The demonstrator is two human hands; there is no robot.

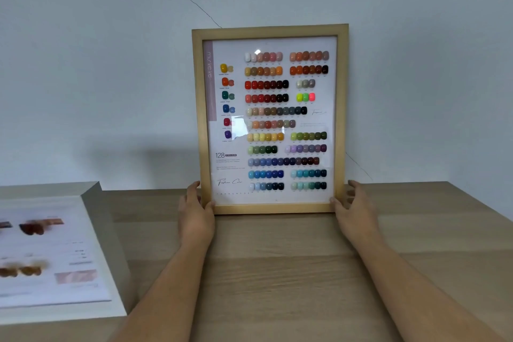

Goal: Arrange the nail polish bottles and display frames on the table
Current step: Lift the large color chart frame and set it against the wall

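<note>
While both hands steady it, the wooden display frame point(270, 119) stands upright at twelve o'clock on the worktop point(277, 272), before the wall point(111, 64). Its glazed chart shows rows of colour swatches. The left hand point(195, 211) and right hand point(352, 208) each keep a grip on a lower corner, thumb in front. This looks like the placing step. Next it needs leaning back and a gentle release. A second frame point(105, 244) lies flat at eight o'clock.
</note>
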